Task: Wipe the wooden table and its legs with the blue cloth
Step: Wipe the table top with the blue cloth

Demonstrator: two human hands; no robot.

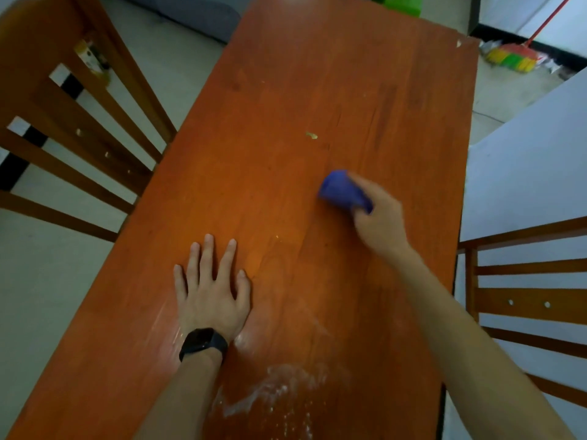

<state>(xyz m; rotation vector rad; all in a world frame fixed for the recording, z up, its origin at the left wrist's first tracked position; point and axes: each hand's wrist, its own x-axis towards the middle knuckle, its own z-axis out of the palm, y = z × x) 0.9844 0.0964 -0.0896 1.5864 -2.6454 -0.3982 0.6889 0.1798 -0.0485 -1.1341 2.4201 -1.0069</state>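
The person's right hand [379, 214] is closing around the bunched blue cloth [343, 192] and pressing it onto the wooden table [286, 90] a little past the middle, toward the right edge. The left hand [211, 290] is lying flat and open on the top, fingers spread, holding nothing and bracing the body. A whitish wet smear [273, 395] is sitting near the close edge, and a pale crumb [311, 135] is lying just beyond the cloth. The right hand is blurred, so it is probably mid-stroke. To wipe well, long overlapping passes along the grain should gather the crumb and the smear toward one edge. The legs are out of view, so whether they are wiped cannot be told.
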